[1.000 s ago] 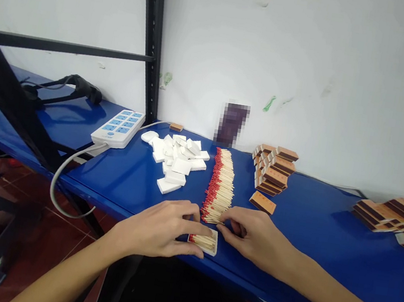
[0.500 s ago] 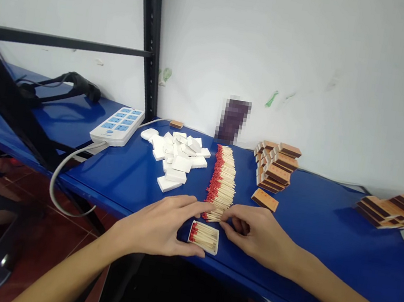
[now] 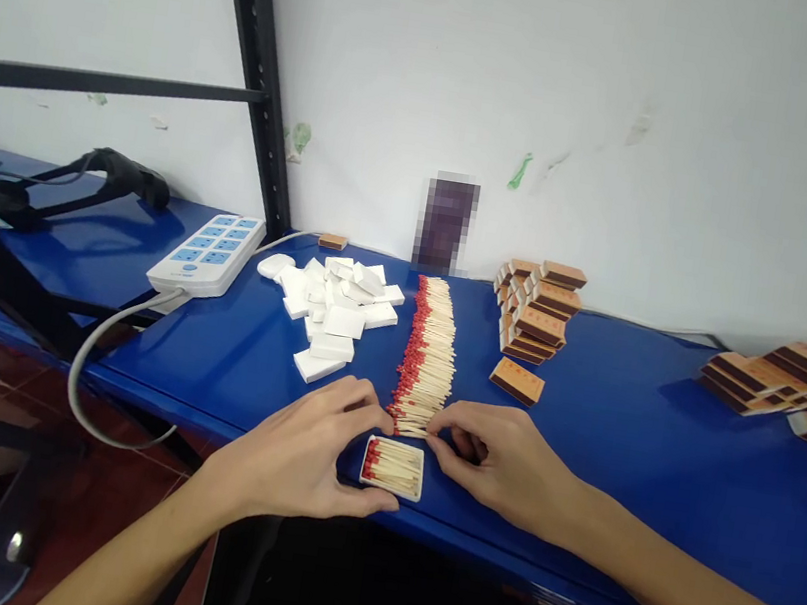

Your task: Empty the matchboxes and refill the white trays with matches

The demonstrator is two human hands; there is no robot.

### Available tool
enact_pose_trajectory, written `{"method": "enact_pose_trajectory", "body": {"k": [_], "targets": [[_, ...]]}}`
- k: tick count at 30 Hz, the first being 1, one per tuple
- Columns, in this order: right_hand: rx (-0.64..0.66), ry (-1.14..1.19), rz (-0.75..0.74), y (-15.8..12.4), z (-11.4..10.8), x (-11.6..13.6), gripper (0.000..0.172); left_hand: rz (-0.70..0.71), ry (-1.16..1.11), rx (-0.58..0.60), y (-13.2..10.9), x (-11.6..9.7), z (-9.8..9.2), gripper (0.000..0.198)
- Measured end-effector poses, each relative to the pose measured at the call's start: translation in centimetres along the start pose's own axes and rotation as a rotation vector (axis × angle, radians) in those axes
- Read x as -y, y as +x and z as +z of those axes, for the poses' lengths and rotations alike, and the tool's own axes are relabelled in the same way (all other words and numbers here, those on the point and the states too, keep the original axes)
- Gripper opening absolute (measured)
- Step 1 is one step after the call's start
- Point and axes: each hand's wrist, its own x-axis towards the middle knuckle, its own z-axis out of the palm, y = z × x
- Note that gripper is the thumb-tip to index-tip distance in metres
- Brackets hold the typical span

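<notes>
A small white tray [image 3: 393, 468] holding red-headed matches lies near the front edge of the blue table. My left hand [image 3: 321, 447] is beside it, thumb and fingers spread apart around its left side, holding nothing. Behind the tray, a long row of loose matches [image 3: 429, 357] runs back towards the wall, red heads on the left. At the near right end of this row, my right hand [image 3: 491, 454] pinches thumb and forefinger together at the match ends; whether a match is gripped is too small to tell.
White box pieces [image 3: 344, 322] are heaped left of the matches. Brown matchboxes [image 3: 541, 323] are stacked to the right, a single one [image 3: 517, 381] in front, and more matchboxes [image 3: 779, 374] at far right. A power strip [image 3: 207, 254] sits by a black shelf post [image 3: 263, 49].
The whole view has shifted, so things appear a little further left. My right hand's thumb and forefinger have come closer together at the match ends. My left hand stays around the tray.
</notes>
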Motion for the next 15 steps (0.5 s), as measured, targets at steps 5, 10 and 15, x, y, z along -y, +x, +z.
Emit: {"method": "enact_pose_trajectory", "body": {"k": [5,10,15], "targets": [[0.028,0.022,0.03,0.18,-0.01,-0.12,0.011,0.023,0.007,0.02,0.0,0.12,-0.07,0.038],[0.053,0.025,0.017,0.15,-0.25,-0.11,0.009,0.028,0.002,0.026,0.04,0.2,-0.04,0.038],[0.092,0.013,-0.014,0.16,-0.69,0.17,0.011,0.052,0.008,0.015,0.05,0.23,-0.09,0.037]]}}
